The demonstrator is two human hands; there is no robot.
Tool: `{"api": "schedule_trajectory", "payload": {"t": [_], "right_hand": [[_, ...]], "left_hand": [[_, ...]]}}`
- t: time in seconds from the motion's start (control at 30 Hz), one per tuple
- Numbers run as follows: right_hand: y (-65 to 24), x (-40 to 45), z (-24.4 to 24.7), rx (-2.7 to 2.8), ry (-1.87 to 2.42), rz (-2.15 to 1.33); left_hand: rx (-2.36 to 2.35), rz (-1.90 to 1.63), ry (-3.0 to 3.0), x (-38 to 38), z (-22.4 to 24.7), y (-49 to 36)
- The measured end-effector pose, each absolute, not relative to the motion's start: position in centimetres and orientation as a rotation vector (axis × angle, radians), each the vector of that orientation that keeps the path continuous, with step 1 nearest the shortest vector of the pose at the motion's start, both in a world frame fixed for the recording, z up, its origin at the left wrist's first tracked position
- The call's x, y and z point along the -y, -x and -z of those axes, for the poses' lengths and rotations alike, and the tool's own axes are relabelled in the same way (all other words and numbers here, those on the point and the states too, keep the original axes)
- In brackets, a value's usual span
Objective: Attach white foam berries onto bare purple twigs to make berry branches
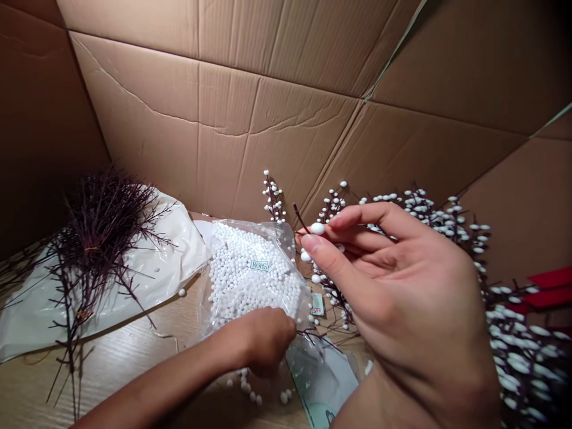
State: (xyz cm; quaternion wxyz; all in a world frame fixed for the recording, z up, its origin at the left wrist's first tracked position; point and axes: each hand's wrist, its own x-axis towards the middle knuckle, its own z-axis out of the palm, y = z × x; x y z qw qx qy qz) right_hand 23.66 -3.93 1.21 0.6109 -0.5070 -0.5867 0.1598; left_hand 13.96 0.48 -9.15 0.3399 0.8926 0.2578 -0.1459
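Observation:
My left hand [268, 342] is closed in a fist in front of the clear bag of white beads [250, 280]. A thin brown twig [313, 335] comes out at its knuckles; the part inside the fist is hidden. Higher up on the right, my right hand [393, 280] pinches a small white bead [317, 228] between thumb and forefinger. The bead is beside a bare dark twig tip [300, 215] that runs behind the thumb. More white beads [316, 278] show just below the thumb, on brown stems.
A bundle of bare brown twigs [93, 244] lies on a white plastic bag [179, 250] at left. Finished-looking white-berry branches [513, 357] crowd the right side. Loose beads [250, 390] are scattered on the wooden table [125, 381]. Cardboard walls [214, 95] enclose the back.

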Motion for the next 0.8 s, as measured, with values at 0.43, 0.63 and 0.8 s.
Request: {"api": "schedule_trajectory", "payload": {"t": [0.43,0.63,0.8], "right_hand": [[-23.1,4.5,-1.5,1.381,1.156,-0.444],[-22.7,4.5,-1.5,1.385,1.195,-0.454],[-22.5,4.6,-1.5,1.398,1.171,-0.439]], "left_hand": [[-0.446,-1.192,-1.443,-2.1,1.5,-6.2],[-0.315,-1.208,-1.314,-2.1,1.6,-6.8],[-0.258,-1.22,-1.266,-2.3,1.7,-6.7]]}}
